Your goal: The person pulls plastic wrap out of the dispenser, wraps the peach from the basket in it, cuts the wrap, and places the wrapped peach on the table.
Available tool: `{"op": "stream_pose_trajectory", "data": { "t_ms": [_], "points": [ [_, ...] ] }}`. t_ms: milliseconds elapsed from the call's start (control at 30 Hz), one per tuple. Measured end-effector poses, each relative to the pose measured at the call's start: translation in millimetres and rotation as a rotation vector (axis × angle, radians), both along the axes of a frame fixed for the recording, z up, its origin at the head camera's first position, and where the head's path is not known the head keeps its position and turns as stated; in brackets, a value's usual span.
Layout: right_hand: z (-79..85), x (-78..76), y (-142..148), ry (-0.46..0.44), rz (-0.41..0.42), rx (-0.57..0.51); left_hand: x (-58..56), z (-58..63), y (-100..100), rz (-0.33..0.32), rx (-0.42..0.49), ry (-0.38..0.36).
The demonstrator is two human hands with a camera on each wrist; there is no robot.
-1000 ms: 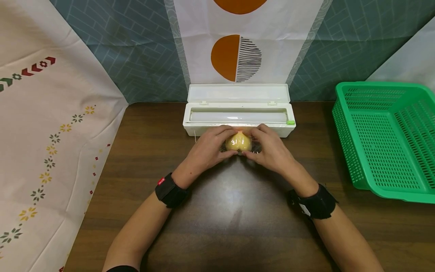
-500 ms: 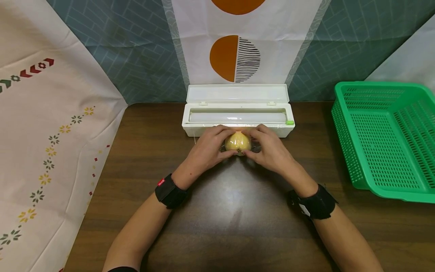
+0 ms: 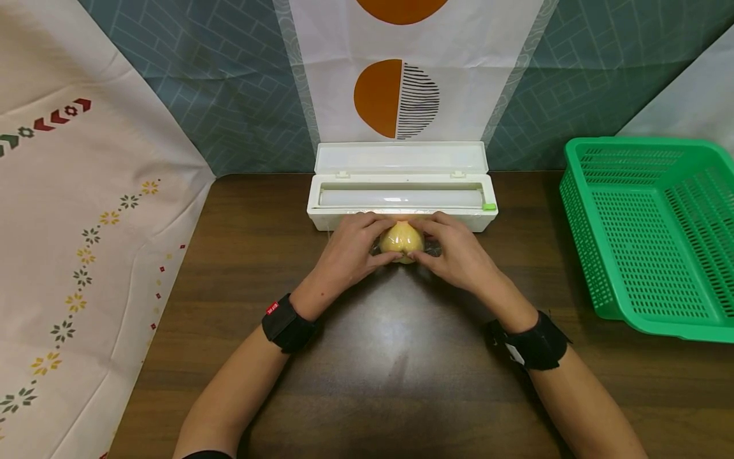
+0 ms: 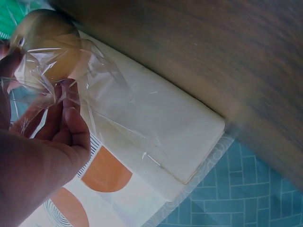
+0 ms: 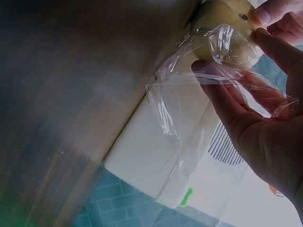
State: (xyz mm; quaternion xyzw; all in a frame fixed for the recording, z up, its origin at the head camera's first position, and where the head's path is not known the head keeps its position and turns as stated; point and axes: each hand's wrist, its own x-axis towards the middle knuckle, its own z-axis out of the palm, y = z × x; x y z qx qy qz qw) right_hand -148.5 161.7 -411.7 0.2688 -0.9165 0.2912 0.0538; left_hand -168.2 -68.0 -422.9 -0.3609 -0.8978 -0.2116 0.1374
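In the head view, a round yellow fruit (image 3: 402,239) sits against the front of a white plastic-wrap dispenser (image 3: 478,220). Clear plastic wrap (image 5: 165,113) stretches over it and runs back across the dispenser's front. From the left side my left hand (image 3: 348,248) holds the fruit, thumb at the near side and fingers at the far side. Mirroring it on the right is my right hand (image 3: 459,255). A dark spot shows on the fruit (image 5: 227,14) in the right wrist view. Loose, creased film lies between fruit and fingers in both wrist views.
The dispenser's lid (image 3: 401,157) stands raised at the back, with a film roll (image 3: 401,199) inside and a green slider (image 3: 489,206) at its right end. A green basket (image 3: 608,268) stands on the right of the wooden table (image 3: 390,382). Patterned cloths hang behind and at left.
Both hands stay at the fruit. Fingers and thumbs shift only slightly, and the film strand beside the left hand is less visible.
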Motion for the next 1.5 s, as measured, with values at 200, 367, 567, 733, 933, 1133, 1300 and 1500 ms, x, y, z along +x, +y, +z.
{"op": "stream_pose_trajectory", "data": {
  "t_ms": [200,367,567,733,933,1133,1300,1500],
  "points": [
    [0.2,0.0,0.3,-0.014,0.003,0.008,0.6,-1.6,-0.7,0.012,0.003,0.005],
    [1.1,0.4,0.4,-0.033,-0.003,0.025,0.8,-1.8,-0.8,0.026,0.004,-0.002],
    [1.3,0.3,0.9,-0.038,-0.004,0.028,1.3,-1.3,-0.7,0.035,0.023,-0.009],
    [1.3,-0.8,1.5,-0.025,-0.002,0.025,1.0,-1.3,-0.8,0.042,0.033,-0.016],
    [0.7,-2.8,2.3,-0.023,-0.002,0.012,-0.7,-1.0,-0.5,0.045,0.040,-0.029],
    [1.0,-3.1,2.2,-0.019,-0.003,0.012,-1.3,-0.6,-0.3,0.053,0.031,-0.030],
    [1.2,-4.2,2.6,-0.020,0.000,-0.009,-1.6,-0.2,-0.3,0.062,0.034,-0.037],
    [0.6,-4.8,3.3,-0.011,0.009,0.012,-1.8,0.1,0.3,0.058,0.044,-0.043]
  ]
}}
